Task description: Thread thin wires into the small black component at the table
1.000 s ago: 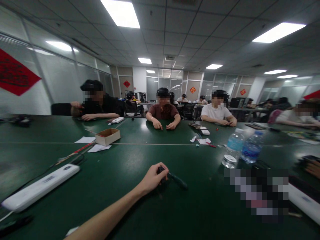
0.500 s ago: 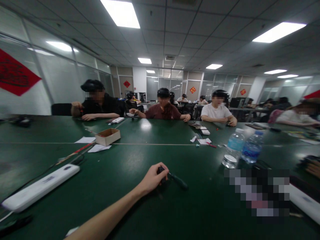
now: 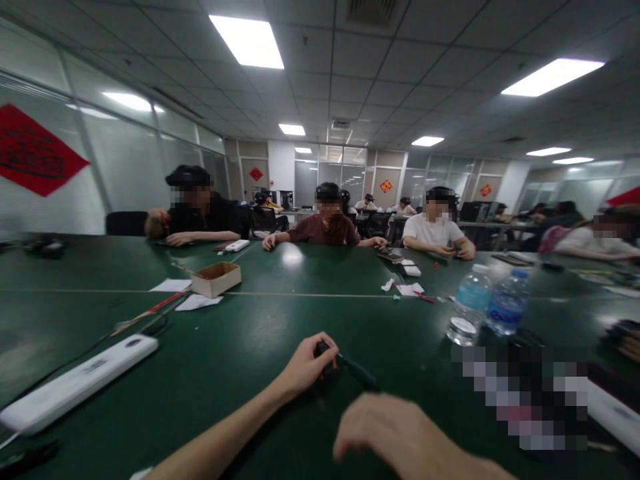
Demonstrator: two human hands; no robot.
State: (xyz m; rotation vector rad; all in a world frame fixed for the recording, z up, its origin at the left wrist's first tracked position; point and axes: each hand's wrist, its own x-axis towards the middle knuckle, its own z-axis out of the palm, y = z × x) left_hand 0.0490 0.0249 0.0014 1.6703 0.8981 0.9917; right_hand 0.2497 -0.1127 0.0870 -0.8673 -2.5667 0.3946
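Note:
My left hand point(image 3: 305, 363) rests on the green table point(image 3: 240, 373) with my forearm stretched out from the lower left. Its fingers are closed on the black handle end of a dark, slim tool point(image 3: 357, 373) that lies on the table and points right. My right hand point(image 3: 395, 433) is low in the view, just in front of the tool and not touching it. It shows its back and is smeared by motion, so its fingers are unclear.
A white power strip point(image 3: 75, 383) lies at the left and another point(image 3: 615, 413) at the right edge. Two water bottles point(image 3: 467, 307) stand at the right. A small cardboard box point(image 3: 216, 278), papers and red sticks lie mid-table. Several people sit along the far side.
My right hand has come into view at the bottom, near the tool. The view has tilted down slightly. The person opposite has spread their arms out on the table.

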